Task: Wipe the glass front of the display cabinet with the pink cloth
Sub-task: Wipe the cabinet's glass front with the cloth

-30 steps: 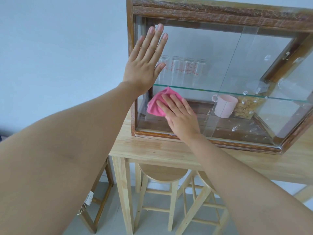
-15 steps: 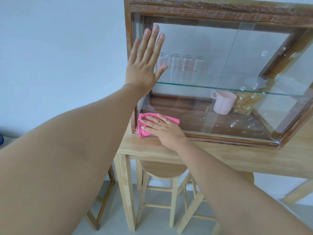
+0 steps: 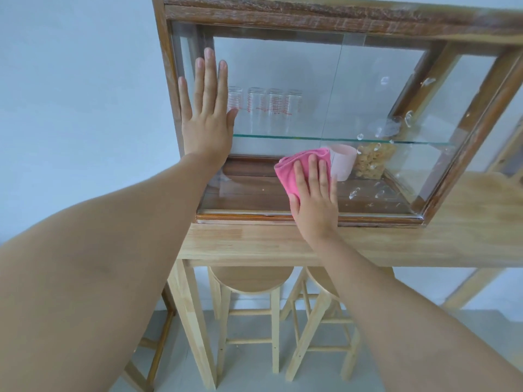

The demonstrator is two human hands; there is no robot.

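Note:
The display cabinet (image 3: 311,15) has a dark wooden frame and a glass front (image 3: 283,69), and it stands on a pale wooden table (image 3: 396,244). My right hand (image 3: 315,199) lies flat on the pink cloth (image 3: 291,171), pressing it against the lower middle of the glass. My left hand (image 3: 206,114) is spread flat on the glass at its upper left, beside the frame post, and holds nothing. Water drops and smears show on the right part of the glass.
Inside, several clear glasses (image 3: 264,107) stand on a glass shelf (image 3: 368,140); a pink cup (image 3: 343,162) and a jar of pale snacks (image 3: 372,162) sit below it. Two wooden stools (image 3: 252,281) are tucked under the table. A grey wall is on the left.
My right hand has slid the pink cloth from the bottom left corner of the glass rightward and a little up, to the lower middle. My left hand has stayed flat on the glass.

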